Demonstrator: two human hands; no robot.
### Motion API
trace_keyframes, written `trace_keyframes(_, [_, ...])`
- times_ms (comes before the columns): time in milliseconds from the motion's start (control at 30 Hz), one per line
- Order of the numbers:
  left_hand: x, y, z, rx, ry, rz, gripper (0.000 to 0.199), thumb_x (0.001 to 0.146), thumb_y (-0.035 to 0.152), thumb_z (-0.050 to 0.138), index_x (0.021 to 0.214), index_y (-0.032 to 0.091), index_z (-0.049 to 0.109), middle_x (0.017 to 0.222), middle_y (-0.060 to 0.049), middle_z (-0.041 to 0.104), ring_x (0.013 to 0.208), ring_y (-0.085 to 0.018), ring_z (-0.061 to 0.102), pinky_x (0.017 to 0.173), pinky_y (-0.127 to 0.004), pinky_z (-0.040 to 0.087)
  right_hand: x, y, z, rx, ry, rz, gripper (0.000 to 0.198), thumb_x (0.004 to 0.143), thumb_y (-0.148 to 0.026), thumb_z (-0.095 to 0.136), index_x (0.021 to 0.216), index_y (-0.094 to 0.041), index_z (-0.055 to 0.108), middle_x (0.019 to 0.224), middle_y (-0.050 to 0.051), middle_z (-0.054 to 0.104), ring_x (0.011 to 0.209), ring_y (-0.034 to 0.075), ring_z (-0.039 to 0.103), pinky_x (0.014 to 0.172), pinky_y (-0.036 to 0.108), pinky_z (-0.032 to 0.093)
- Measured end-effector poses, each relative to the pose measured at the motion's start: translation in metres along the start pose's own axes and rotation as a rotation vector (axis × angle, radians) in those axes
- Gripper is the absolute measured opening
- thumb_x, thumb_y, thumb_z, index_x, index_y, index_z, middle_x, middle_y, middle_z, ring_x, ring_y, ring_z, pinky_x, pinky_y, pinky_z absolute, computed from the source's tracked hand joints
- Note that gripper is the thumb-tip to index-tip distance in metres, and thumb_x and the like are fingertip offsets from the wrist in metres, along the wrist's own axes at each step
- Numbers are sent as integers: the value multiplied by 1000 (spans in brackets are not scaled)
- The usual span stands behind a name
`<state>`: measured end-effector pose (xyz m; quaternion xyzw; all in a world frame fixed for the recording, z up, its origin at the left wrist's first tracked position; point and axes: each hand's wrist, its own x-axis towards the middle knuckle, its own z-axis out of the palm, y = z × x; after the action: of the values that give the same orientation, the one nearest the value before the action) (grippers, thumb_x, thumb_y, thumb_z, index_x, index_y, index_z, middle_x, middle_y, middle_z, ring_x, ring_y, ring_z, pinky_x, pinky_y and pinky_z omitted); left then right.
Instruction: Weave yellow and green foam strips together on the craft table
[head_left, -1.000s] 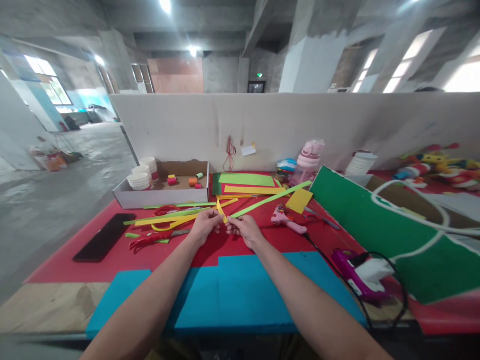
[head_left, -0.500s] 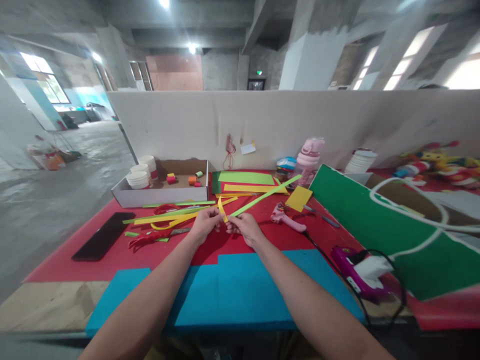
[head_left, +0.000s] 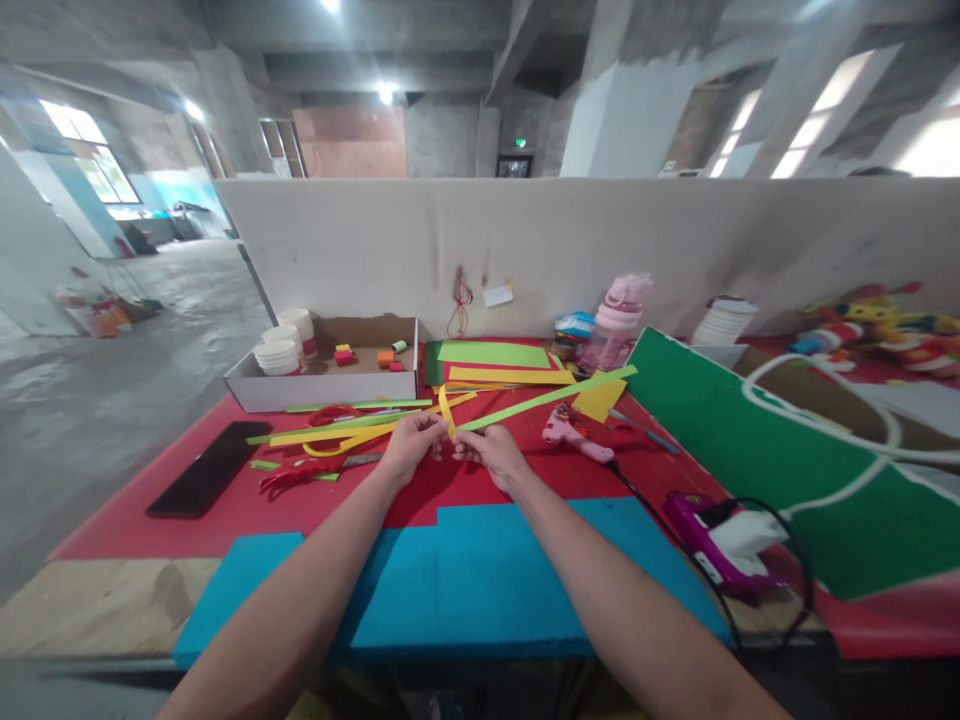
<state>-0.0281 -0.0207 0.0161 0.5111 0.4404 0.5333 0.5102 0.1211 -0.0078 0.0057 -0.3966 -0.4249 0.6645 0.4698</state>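
Over the middle of the red tabletop (head_left: 405, 490) my two hands meet, fingertips nearly touching. My left hand (head_left: 411, 447) is closed in a pinch on a short curved yellow paper strip (head_left: 445, 405), which stands up between the hands. My right hand (head_left: 493, 455) pinches one end of a long light-green paper strip (head_left: 551, 398) that slants away to the upper right. Fingers hide where the two strips come together. Left of my left hand lie loose yellow strips (head_left: 300, 438) and red-handled scissors (head_left: 300, 474). A pink glue gun (head_left: 576, 440) rests to the right.
At the back left, a cardboard box (head_left: 322, 393) holds paper cups and small paper rolls. A black phone (head_left: 210, 470) lies left. Blue mats (head_left: 510, 580) line the front edge. At right are a purple power strip (head_left: 712, 550), cables, and a green board (head_left: 750, 450); a pink bottle (head_left: 619, 320) stands behind.
The green strip's free end has swung lower and further right, now over the yellow card. Both hands stay in nearly the same place, still pinching.
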Motion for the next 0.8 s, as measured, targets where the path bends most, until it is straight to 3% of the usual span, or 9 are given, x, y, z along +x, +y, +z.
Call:
trace_keyframes(200, [-3,1,3,-14,-69,-74,33,67,42,74,69,13,58,54,1,55,46,-7,49,45,-20,45,1,1,-1,8,-14,-43,17,63,-25,77,66,-13,66,56,2,64,49,9,59,53,20,55])
trace_keyframes(567, [-4,0,6,-28,-45,-81,29,64,36,76,67,13,58,55,0,58,45,-7,50,46,-20,43,1,3,-1,-50,1,-112,21,61,-30,77,64,-12,67,59,2,65,52,10,60,57,24,56])
trace_keyframes(800, [-1,-2,3,30,7,-47,27,62,33,76,64,13,58,54,1,57,44,-7,48,43,-20,41,3,0,-2,-30,-86,-82,9,66,-17,74,70,-13,67,61,2,65,54,11,61,60,24,56])
